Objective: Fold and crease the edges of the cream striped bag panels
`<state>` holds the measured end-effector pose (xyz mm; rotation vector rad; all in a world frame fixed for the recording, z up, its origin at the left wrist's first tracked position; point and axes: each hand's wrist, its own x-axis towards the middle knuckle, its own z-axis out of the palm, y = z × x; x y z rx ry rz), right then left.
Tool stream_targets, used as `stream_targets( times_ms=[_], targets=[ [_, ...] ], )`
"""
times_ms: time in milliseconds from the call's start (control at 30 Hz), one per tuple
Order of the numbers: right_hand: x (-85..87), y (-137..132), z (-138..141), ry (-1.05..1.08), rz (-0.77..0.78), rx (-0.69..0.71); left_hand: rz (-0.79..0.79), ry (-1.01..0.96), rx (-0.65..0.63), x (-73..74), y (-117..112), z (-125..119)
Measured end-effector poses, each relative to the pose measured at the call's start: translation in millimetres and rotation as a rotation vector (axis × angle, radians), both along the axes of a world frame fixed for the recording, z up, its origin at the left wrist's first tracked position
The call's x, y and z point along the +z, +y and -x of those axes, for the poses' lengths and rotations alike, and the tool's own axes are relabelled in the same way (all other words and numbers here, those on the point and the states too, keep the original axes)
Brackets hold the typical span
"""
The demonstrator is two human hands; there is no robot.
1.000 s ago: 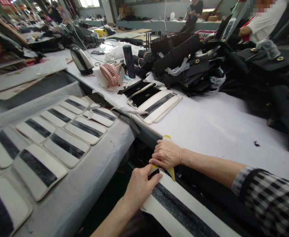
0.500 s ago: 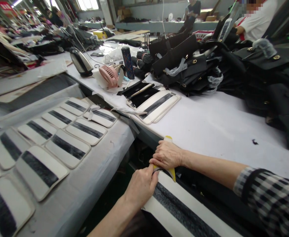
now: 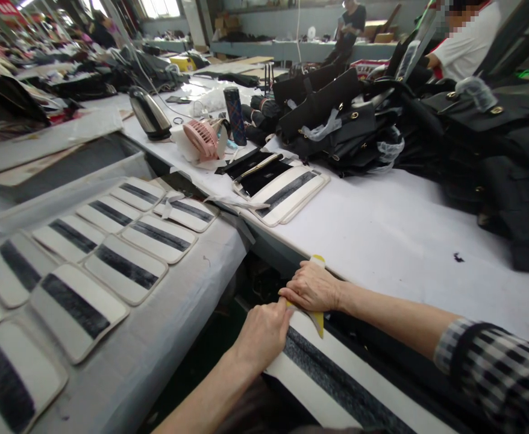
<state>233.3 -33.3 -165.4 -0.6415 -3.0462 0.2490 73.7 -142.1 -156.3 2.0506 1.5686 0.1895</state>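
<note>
A long white panel with a dark fuzzy stripe [image 3: 337,386] lies along the near edge of the white worktable [image 3: 382,235]. My left hand [image 3: 264,334] is closed, gripping the panel's end. My right hand [image 3: 312,288] presses down over a yellow scraper tool [image 3: 317,320] at that same end, fingers curled round it. The two hands touch each other at the panel's tip.
Several finished white panels with dark stripes [image 3: 124,268] lie in rows on a cloth-covered table at left. A small stack of panels [image 3: 287,193], a pink fan [image 3: 201,137], a kettle [image 3: 149,114] and a pile of black bags [image 3: 346,120] sit farther back. Other people work in the distance.
My left hand has closed in on the panel's end until it meets my right hand. The right hand and yellow tool have barely shifted.
</note>
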Motion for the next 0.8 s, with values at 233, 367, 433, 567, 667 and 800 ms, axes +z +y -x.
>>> stream_targets(
  times_ms=[233,367,433,567,667,800],
  targets=[
    [3.5,-34,-5,-0.039,0.033,-0.268,0.135,-0.457,0.166,-8.4,1,9],
    [6.8,-50,-9,-0.062,0.026,-0.362,0.394,-0.914,0.335,-22.8,8,12],
    [7.3,-54,-11,-0.065,0.043,-0.396,0.493,-1.107,0.366,-27.1,12,11],
    [5.6,-58,-17,-0.063,0.219,-0.524,0.58,-1.212,0.359,-29.7,18,9],
    [6.4,-57,-27,-0.055,0.359,-0.654,0.627,-1.193,0.375,-32.0,20,11],
    [15.4,-53,-45,0.206,0.858,-0.861,0.672,-1.167,0.388,-36.3,21,13]
  ],
)
